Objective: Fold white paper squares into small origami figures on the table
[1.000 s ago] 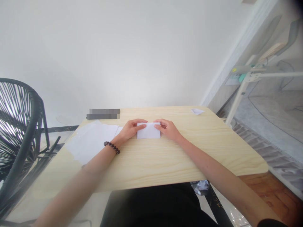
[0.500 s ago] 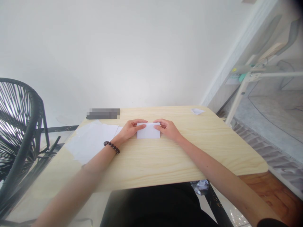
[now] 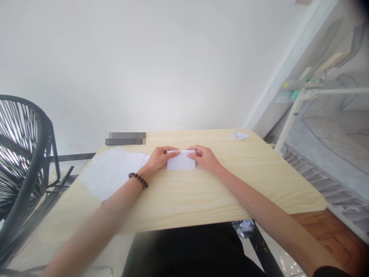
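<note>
A small white rectangle of folded paper (image 3: 181, 162) is held near the middle of the wooden table (image 3: 184, 200). My left hand (image 3: 162, 157) grips its upper left corner, thumb on the front and fingers behind the top edge. At the upper right corner my right hand (image 3: 204, 157) pinches it the same way. Both thumbs lie along the upper part of the paper and point toward each other. The fingers behind the paper are partly hidden. A dark beaded bracelet (image 3: 138, 180) is on my left wrist.
Loose white sheets (image 3: 111, 175) lie on the table's left side, partly under my left forearm. A blurred-out dark object (image 3: 125, 139) sits at the back left, a small folded white paper (image 3: 240, 135) at the back right. A woven chair (image 3: 43, 134) stands to the left.
My left thumb has slid slightly to the right along the paper, and my left wrist has shifted a little to the right. My right hand stays nearly still.
</note>
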### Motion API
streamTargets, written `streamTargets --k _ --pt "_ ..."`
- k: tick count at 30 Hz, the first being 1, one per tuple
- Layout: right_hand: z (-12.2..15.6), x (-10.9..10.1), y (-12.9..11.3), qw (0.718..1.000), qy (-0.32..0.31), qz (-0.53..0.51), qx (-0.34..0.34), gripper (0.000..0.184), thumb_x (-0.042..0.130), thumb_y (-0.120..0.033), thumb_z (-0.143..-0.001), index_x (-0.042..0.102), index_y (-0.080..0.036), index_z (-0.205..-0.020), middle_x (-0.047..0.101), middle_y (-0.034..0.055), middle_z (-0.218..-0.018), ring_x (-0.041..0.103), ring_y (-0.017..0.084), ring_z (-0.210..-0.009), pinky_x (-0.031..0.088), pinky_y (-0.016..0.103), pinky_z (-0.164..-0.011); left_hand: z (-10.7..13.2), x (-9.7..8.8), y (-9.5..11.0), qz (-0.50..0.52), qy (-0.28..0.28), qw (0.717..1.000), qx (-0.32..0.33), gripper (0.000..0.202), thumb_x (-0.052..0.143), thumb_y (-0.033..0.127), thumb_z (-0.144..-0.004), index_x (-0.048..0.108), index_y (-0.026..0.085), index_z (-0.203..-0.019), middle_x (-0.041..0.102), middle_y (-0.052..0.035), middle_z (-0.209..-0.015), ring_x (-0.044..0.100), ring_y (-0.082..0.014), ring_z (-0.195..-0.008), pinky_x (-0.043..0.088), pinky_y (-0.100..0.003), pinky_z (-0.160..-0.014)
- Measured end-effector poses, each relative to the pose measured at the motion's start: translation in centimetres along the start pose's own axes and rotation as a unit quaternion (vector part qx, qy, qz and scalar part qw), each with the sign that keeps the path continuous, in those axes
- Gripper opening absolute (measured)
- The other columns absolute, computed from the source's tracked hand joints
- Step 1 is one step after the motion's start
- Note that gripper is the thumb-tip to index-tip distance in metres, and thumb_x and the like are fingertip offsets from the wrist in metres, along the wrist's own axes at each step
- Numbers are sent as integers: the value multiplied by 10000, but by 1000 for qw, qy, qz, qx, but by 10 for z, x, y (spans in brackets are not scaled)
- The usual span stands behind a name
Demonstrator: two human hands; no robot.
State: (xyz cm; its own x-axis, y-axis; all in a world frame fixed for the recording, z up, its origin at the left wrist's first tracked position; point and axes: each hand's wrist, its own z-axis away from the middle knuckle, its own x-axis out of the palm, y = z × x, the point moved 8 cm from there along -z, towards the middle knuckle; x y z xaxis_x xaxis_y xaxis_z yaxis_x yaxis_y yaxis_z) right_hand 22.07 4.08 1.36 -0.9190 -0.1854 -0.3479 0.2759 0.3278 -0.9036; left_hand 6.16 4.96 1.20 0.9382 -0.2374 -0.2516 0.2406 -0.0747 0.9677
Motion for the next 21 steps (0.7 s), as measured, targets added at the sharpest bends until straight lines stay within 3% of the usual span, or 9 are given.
streamTargets --k 12,21 --pt "0 2 1 998 -29 -40 34 317 576 -347 -679 587 -158 -934 644 53 -863 592 155 -778 458 261 -667 -1 1 -3 75 -16 997 -24 420 659 434 -577 665 121 -858 663 -89 -826 577 -189 -716 441 -287 -631" --pt "-1 3 -9 998 -4 68 -3 262 543 -376 -698 611 -174 -851 633 17 -818 560 121 -649 421 222 -550 1 3 -3 50 -25 998 -21 373 646 419 -592 669 133 -830 664 -64 -785 574 -168 -671 424 -257 -579"
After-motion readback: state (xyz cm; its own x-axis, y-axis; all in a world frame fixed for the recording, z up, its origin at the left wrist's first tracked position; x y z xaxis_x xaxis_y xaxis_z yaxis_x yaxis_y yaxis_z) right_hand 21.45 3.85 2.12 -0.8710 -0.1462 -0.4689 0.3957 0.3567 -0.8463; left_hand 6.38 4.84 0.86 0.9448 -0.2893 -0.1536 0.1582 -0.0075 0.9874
